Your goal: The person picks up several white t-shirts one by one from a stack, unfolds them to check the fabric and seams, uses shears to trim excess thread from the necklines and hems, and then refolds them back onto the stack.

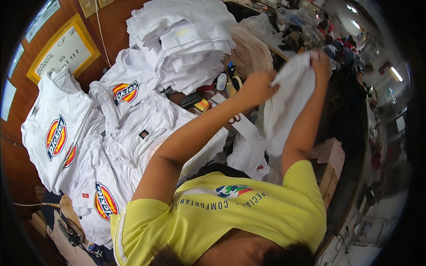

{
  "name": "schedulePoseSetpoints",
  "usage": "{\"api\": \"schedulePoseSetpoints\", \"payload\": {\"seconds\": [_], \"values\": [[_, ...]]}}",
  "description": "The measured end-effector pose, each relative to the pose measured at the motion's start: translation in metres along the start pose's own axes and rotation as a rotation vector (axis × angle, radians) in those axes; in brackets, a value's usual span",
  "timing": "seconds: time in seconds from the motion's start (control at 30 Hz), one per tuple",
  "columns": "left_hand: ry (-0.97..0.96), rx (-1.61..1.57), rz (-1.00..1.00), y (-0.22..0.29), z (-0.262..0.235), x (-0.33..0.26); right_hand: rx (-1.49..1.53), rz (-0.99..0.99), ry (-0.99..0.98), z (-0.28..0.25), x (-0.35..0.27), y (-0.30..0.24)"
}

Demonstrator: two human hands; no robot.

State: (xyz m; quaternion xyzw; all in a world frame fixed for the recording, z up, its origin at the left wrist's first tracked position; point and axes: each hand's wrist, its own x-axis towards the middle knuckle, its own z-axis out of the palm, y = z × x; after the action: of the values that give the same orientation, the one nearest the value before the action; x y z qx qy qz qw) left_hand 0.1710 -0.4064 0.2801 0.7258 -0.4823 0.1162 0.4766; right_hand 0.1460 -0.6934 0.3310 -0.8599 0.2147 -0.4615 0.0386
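I hold up a piece of white fabric, likely a garment, out in front to the right; it is blurred by motion. My right hand is closed on its upper corner. At its left edge my left hand is curled shut, gripping the fabric, though the fingertips are partly hidden. Below my left forearm a white shirt lies spread among others. Another white cloth hangs beneath the held piece, next to a pair of scissors.
A tall stack of folded white shirts rises behind. White printed shirts are heaped at left. A black case, a yellow box and a tape roll lie centrally. Pale pink fabric stands beyond; a wooden box sits at right.
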Motion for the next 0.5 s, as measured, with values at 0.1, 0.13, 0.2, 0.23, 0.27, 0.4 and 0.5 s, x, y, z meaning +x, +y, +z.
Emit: {"api": "schedulePoseSetpoints", "payload": {"seconds": [0.1, 0.13, 0.2, 0.23, 0.27, 0.4, 0.5], "values": [[0.313, -0.07, -0.083, -0.019, -0.041, 0.048, 0.615, -0.313, 0.149, 0.05, 0.111, -0.104], [0.48, -0.056, 0.012, -0.018, -0.049, 0.068, 0.499, -0.457, 0.059, 0.08, 0.173, -0.102], [0.538, -0.069, -0.12, -0.055, -0.098, 0.076, 1.417, -0.266, -0.126, 0.102, 0.148, -0.264], [0.584, -0.164, -0.163, -0.074, -0.118, 0.077, 1.614, -0.298, -0.279, 0.095, 0.132, -0.308], [0.618, -0.291, -0.196, -0.087, -0.133, 0.077, 1.467, -0.327, -0.555, 0.103, 0.135, -0.324], [0.752, -0.454, -0.363, -0.138, -0.193, 0.04, 1.089, -0.673, -0.108, 0.177, 0.106, -0.361], [0.468, -0.455, -0.755, -0.143, -0.23, 0.009, 0.682, -0.513, -0.674, 0.214, 0.081, -0.33]]}}
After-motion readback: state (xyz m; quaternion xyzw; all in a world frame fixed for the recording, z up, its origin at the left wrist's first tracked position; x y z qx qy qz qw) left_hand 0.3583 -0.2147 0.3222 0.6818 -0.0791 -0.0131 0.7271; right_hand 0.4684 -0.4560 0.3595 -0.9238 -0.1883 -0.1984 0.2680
